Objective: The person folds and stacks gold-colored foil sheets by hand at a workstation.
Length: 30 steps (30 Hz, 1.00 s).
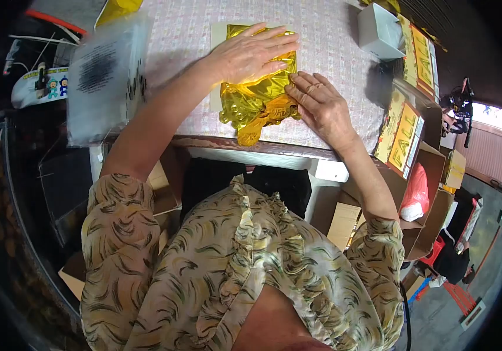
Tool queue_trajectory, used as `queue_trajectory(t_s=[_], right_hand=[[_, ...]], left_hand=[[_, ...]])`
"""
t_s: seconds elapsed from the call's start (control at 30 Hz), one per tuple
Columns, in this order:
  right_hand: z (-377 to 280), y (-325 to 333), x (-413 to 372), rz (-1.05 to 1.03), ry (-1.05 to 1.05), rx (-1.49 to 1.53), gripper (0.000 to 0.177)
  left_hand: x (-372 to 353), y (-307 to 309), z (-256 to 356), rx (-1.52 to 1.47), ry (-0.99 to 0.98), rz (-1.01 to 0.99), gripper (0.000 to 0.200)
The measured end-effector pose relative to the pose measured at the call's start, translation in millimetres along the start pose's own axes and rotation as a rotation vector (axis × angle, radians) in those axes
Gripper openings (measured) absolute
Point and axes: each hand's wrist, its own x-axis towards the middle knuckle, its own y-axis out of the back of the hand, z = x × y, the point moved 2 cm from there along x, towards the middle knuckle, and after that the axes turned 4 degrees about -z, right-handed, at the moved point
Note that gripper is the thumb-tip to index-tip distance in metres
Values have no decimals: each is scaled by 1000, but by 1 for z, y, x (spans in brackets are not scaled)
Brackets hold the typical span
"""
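Shiny gold foil, which looks like a deflated foil balloon [262, 88], lies folded on a beige card [218, 35] on the table. My left hand [254, 54] rests flat across its upper part, palm down and fingers spread. At the foil's right edge is my right hand [321, 104], its fingers bent and thumb and fingertips closed on the edge. Toward me, the lower end of the foil is crinkled, with an orange-gold flap [251, 133] near the table's front edge. The card is mostly hidden under the foil and my left hand.
A patterned cloth covers the table [180, 35]. Clear plastic bags [101, 88] with dark print lie on the left beside my forearm. A white box [381, 32] stands at the back right, near packages marked FALL [404, 137]. Cardboard boxes [432, 199] stand below on the right.
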Motion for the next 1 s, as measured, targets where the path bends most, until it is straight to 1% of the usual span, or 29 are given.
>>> queue_trajectory(t_s=[0.1, 0.17, 0.23, 0.3, 0.33, 0.37, 0.43, 0.47, 0.5, 0.57, 0.6, 0.67, 0.77, 0.83, 0.9, 0.93, 1.0], right_hand=[[-2, 2, -2, 0, 21, -16, 45], [-1, 5, -6, -2, 86, -30, 42], [3, 7, -13, -10, 89, 32, 40], [5, 17, -11, -42, 7, 228, 41], [12, 15, -10, -5, -32, 274, 44], [15, 15, -7, -6, -33, 273, 44], [19, 19, 1, -73, -22, 212, 43], [23, 18, 4, -118, -16, 247, 44], [26, 18, 8, -118, -15, 246, 44], [26, 17, 12, -136, 56, 172, 49], [27, 18, 15, -138, 56, 174, 49], [27, 19, 18, -205, 120, 116, 45], [24, 18, 17, -206, 159, 95, 42], [26, 16, 15, -211, 143, 128, 41], [27, 13, 13, -213, 126, 162, 41], [28, 12, 12, -191, 102, 177, 40], [28, 7, 7, -168, 72, 195, 39]], left_hand=[[0, -4, -1, 18, -10, 18, 54], [-1, -8, 0, 8, 0, 12, 54], [-1, -6, 0, 9, 10, 15, 54], [-2, -2, 0, 47, -29, 10, 54], [-2, -1, 0, 46, -29, 12, 54], [-2, -3, -1, 39, -33, 30, 54], [-2, -6, -2, 33, -41, 50, 55], [-2, -7, -2, 31, -38, 53, 55], [-1, -8, -4, 30, -32, 56, 55], [-1, -10, -4, 36, -35, 66, 55], [-1, -11, -4, 44, -39, 76, 56], [-1, -11, -5, 60, -44, 83, 56], [-1, -12, -3, 64, -39, 68, 56], [-1, -10, -2, 56, -23, 51, 57], [-1, -5, 0, 38, -59, 144, 54], [-2, -3, -1, 42, -57, 145, 54], [-5, 20, 5, -261, -74, 226, 45]])
